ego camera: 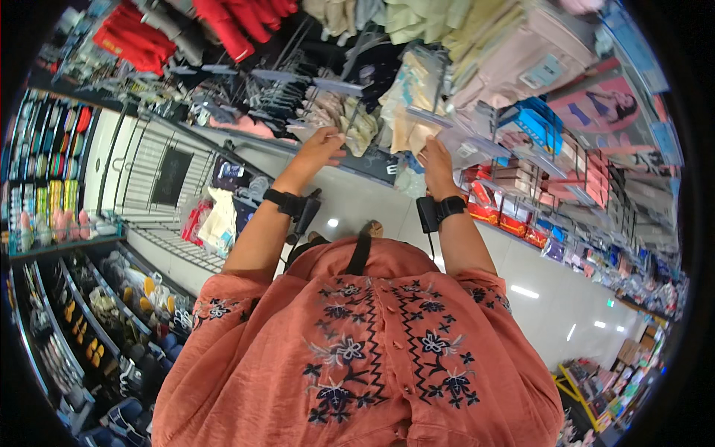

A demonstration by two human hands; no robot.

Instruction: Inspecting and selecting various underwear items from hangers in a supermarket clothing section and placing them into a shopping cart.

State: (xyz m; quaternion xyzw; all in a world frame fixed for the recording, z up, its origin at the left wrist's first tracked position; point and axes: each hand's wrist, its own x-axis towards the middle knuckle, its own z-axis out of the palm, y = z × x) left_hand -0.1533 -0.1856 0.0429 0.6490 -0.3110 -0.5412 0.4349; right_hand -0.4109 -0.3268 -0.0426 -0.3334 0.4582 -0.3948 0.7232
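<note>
My left hand [323, 150] reaches up to the clothes rack, its fingers at the lower edge of pale patterned garments [360, 131] on hangers; whether it grips anything cannot be told. On the right, my right hand [437, 159] is at the lower part of a cream-yellow garment [410, 125] in clear packaging, with fingers bent near its edge; its grip is unclear. Pink packaged clothing [516, 64] hangs to the right of that garment. Black straps with small devices sit on both wrists.
A wire shopping cart [145, 193] at left holds packaged clothes [219, 223]. Red boxes [483, 204] line the low shelf at right. Slippers [95, 346] hang on racks at lower left. Red garments [229, 28] hang at the top. A glossy tiled floor [503, 251] lies around me.
</note>
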